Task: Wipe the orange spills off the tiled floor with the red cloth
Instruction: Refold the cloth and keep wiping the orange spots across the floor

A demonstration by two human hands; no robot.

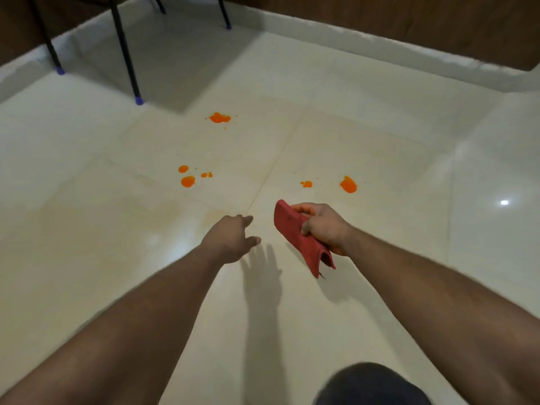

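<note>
From the head camera I look down on a pale tiled floor [380, 127] with both bare arms stretched out ahead of me. My right hand [321, 226] has its fingers curled round a folded red cloth [295, 232], gripping it near the middle so one end sticks up past the fingers and the other hangs down below the wrist; the cloth is held above the floor, not touching any spill. My left hand [230, 238] is empty, its fingers relaxed and slightly spread, hovering over the tiles with its shadow just below it. The two hands are near each other but apart.

The orange spills lie beyond the hands. The closest are a larger blot [348, 184] and a smaller one [306, 184] just ahead of the cloth. To the left of those I see a cluster of spots [188, 181], and farther off a single splash [219, 118].

At the far left stand thin black furniture legs [125, 54] with blue feet. A dark rounded shape [371, 384] sits at the bottom edge; I cannot tell what it is.
</note>
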